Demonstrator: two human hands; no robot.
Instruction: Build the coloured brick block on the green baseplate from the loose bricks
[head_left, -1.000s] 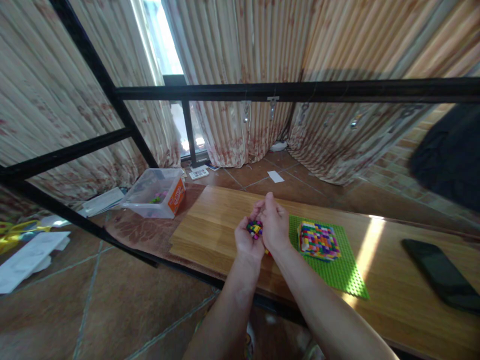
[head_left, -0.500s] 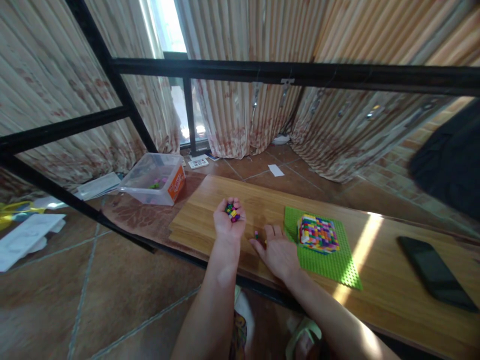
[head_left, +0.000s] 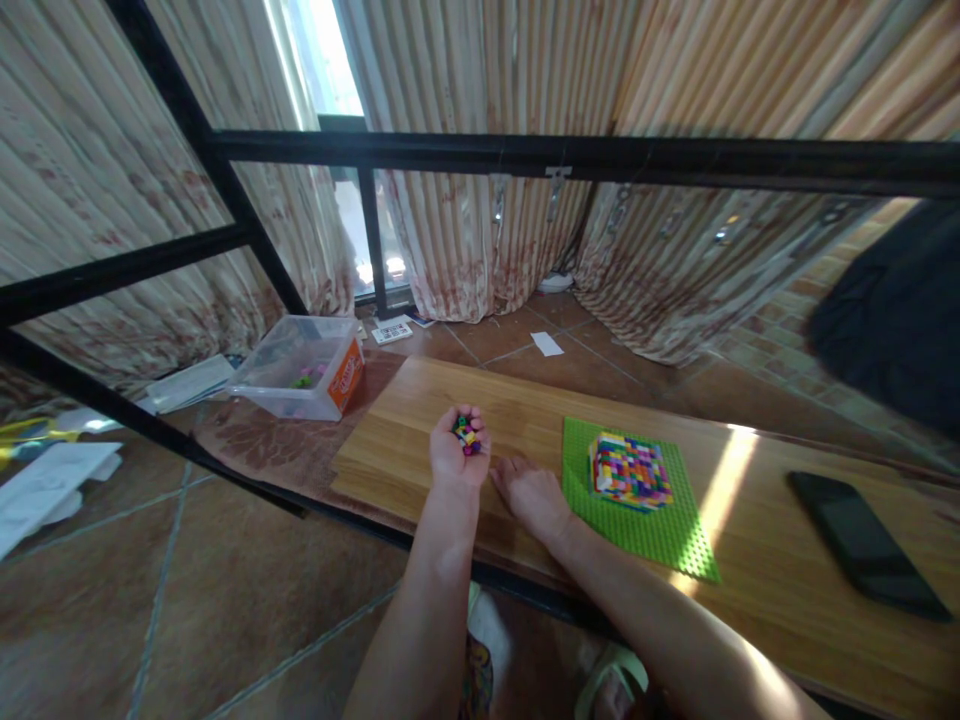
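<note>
Palm up, my left hand [head_left: 456, 460] is cupped around several small toy building bricks [head_left: 468, 435] in yellow, purple, green and white. Close to its right, my right hand [head_left: 531, 495] rests palm down on the wooden tabletop [head_left: 420, 425]. Its fingers are curled in, and whatever lies under or between them is hidden. Farther right, a rectangular block built of many-coloured bricks [head_left: 631, 472] is on a green studded baseplate [head_left: 645, 540]. A single white piece shows on the block's near left corner.
A clear plastic box [head_left: 300, 370] with an orange label and some pink and green pieces stands at the left end. A black phone [head_left: 866, 545] lies on the right. Black metal bars [head_left: 450, 150] cross beyond the table, with curtains behind.
My right hand has moved left toward my left hand, and its fingers have curled in. The loose bricks seen beside it earlier are now out of sight. The camera view has shifted slightly.
</note>
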